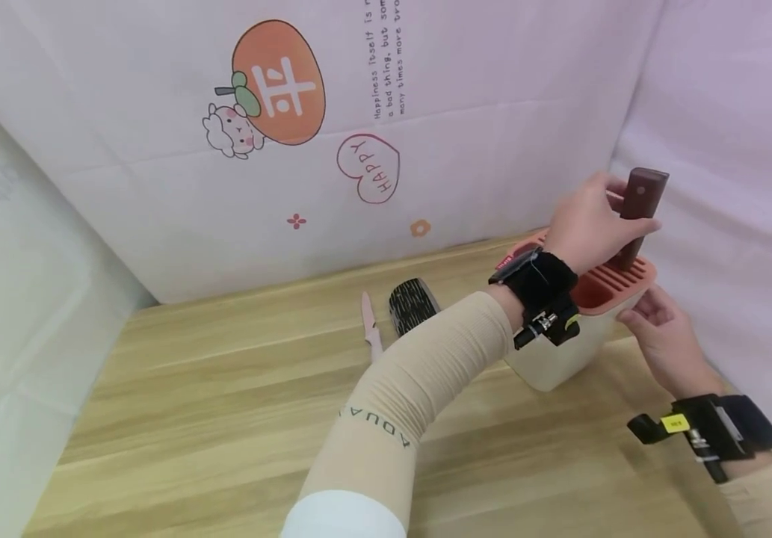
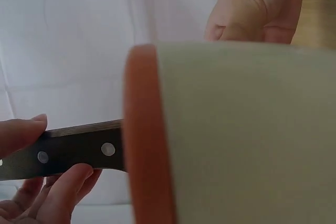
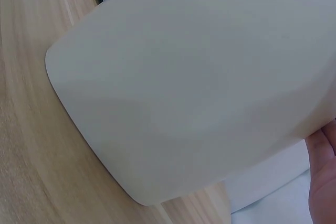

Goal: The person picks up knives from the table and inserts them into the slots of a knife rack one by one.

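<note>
Head: gripping knife handle [image 1: 643, 200] in left hand [image 1: 587, 226], near-upright at right end of orange slotted lid [image 1: 644, 278]; touching right side of cream container [image 1: 556, 362] with right hand [image 1: 671, 345], can't tell finger curl. Left wrist: showing thumb and fingers around handle. Right wrist: showing container base on counter [image 1: 224, 388].

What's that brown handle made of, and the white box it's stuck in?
The brown handle looks like wood, smooth and dark, with fine lines along its edge and grey rivets. The white box is probably plastic: smooth, with a glossy highlight.
</note>
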Demonstrator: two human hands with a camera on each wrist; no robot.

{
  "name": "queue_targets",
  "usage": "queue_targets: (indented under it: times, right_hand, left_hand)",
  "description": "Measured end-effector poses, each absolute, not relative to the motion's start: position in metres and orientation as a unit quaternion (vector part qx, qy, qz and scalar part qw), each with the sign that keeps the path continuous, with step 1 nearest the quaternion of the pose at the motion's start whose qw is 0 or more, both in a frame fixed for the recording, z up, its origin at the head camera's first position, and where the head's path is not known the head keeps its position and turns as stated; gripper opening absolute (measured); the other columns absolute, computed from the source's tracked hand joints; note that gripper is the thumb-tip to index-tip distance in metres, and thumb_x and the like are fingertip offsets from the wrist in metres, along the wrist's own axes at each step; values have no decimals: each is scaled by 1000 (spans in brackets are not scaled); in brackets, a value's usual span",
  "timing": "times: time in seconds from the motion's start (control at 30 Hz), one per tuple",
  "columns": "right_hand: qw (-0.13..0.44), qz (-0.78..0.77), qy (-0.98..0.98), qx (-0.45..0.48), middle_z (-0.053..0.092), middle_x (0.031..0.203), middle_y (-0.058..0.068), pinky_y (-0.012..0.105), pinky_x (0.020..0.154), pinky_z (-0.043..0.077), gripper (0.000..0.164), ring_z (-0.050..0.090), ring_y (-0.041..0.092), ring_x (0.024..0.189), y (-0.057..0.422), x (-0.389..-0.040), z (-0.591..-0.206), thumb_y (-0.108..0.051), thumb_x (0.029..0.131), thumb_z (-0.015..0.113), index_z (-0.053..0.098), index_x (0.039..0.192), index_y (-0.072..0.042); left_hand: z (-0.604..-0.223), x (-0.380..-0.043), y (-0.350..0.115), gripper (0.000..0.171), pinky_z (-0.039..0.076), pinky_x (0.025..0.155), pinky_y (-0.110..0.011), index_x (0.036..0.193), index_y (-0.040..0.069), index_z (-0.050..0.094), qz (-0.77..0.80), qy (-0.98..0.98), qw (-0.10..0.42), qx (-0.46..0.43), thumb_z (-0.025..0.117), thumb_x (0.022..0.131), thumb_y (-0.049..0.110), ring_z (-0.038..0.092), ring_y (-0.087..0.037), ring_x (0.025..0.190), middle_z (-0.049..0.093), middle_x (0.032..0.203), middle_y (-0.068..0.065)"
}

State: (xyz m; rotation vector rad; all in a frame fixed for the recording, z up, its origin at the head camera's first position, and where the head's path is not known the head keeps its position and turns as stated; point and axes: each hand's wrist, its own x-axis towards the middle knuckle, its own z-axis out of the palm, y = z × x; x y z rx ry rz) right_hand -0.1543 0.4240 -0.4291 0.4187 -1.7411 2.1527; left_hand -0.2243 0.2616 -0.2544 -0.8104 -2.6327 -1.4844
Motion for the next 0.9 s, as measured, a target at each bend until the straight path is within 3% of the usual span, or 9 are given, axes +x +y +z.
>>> queue_targets:
  times: [0.2,0.5,0.67,0.9]
  right_hand:
    - [175,765,-600,157,65,134,-1,12,92,50,48,60,4,119,425,-153,-434,6,103,50,52,148,-11]
    - [170,767,-596,165,63,139,0,13,93,50,52,59,5,121,428,-152,-441,11,103,46,48,152,-9]
    - [174,754,-613,159,66,133,-1,12,92,50,51,62,5,116,431,-152,-441,6,104,47,47,152,-9]
    - [177,743,-628,148,69,127,-1,12,89,51,50,64,5,109,434,-156,-438,4,104,50,48,152,-8]
  left_hand:
    - [-260,-226,252,52,43,75,-4,138,19,64,-487,-821,-54,-295,82,90,24,65,7,91,75,111,9]
    - [-269,-235,214,60,47,86,-6,154,14,48,-501,-767,-137,-377,71,99,16,64,-4,115,61,143,4]
    - [-273,-238,177,63,49,90,-10,158,13,40,-518,-750,-143,-385,67,102,17,59,-10,127,49,155,2]
    - [-294,-239,108,57,52,95,-17,155,3,42,-524,-733,-118,-417,64,102,8,57,-22,132,43,158,-13]
